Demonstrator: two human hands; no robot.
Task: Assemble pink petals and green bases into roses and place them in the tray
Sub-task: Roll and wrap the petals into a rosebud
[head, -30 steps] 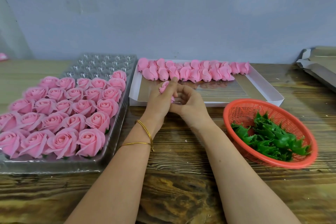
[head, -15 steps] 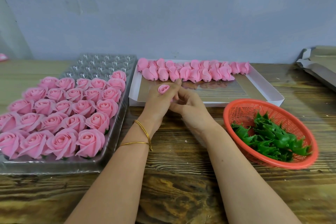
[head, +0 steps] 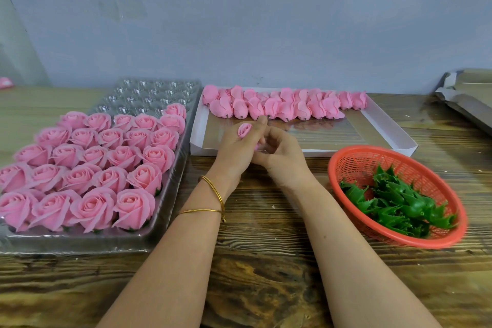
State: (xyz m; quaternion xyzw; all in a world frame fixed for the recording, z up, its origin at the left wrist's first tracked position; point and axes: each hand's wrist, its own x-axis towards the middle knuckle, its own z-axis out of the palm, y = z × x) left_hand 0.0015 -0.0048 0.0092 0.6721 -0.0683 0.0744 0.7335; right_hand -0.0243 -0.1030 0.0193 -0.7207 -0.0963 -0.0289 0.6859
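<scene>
The left hand (head: pixel 234 148) covers most of the bud (head: pixel 244 130). Only its top and a pink sliver lower down show, and its foot is hidden. Fingertips of the right hand (head: pixel 283 156) tuck behind the left, so their hold cannot be told. The tray (head: pixel 80 243) runs off the left edge, the cardboard (head: pixel 471 98) off the right. The lower right rim of the basket (head: pixel 354 165) is blurred.

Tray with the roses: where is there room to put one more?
The clear plastic tray has empty cups at its far end, between the last pink roses and the grey wall. Everything nearer is packed. The white cardboard box also has bare floor in front of its row of pink petal buds.
</scene>
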